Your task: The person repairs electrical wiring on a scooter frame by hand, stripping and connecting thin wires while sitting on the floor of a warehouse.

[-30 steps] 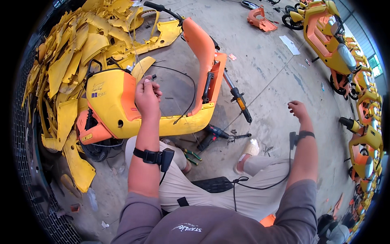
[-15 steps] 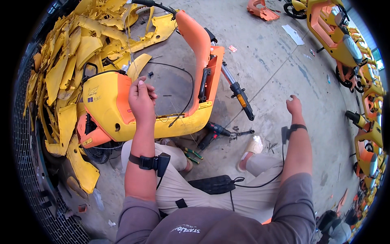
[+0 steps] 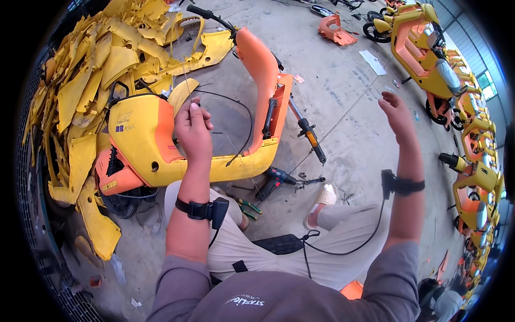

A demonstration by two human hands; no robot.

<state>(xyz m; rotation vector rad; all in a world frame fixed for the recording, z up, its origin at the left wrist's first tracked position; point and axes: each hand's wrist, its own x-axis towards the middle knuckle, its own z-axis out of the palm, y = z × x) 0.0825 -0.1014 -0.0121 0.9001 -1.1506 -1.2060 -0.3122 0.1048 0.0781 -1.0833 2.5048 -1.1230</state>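
Observation:
My left hand [image 3: 194,127] is closed, fingertips pinching a thin wire [image 3: 188,86] that stretches up and away from it. That hand is above a yellow and orange scooter body [image 3: 137,126], which lies in front of me with its orange front shield [image 3: 257,56] and handlebar [image 3: 206,15] at the far end. A black cable [image 3: 249,115] loops on the floor inside the body's curve. Out to the right, my right hand [image 3: 398,114] is raised over the floor, fingers apart and holding nothing visible.
A heap of yellow panels [image 3: 80,102] rises at the left. By my feet lie a power drill [image 3: 276,181], green-handled pliers [image 3: 249,206] and a metal lever [image 3: 312,181]. A front fork [image 3: 308,133] rests beyond. Parked scooters [image 3: 418,59] line the right side.
My right hand has moved up and slightly right, and its fingers have gone from closed to apart. My left hand stays pinched on the wire, slightly lower. The view has shifted a little.

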